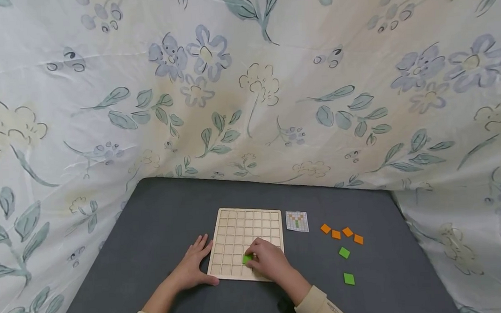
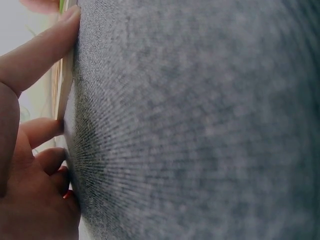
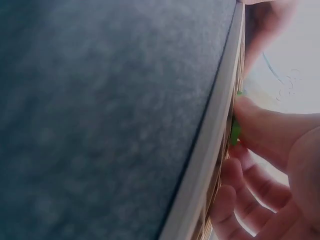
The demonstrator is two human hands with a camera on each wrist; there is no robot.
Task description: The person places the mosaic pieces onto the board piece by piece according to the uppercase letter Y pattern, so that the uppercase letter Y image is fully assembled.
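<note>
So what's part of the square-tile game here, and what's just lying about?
Looks like part of the game:
wooden grid board
green tile in the right-hand grip
card with an orange and green pattern
four orange tiles
two loose green tiles

Probably just there:
flowery cloth
dark table

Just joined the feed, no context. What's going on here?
A person's right hand pinches a green tile at the wooden grid board; their left hand touches the board's left edge. No other tile shows there, though the right hand hides part. A pattern card, four orange tiles and two more green tiles lie to the board's right.
</note>
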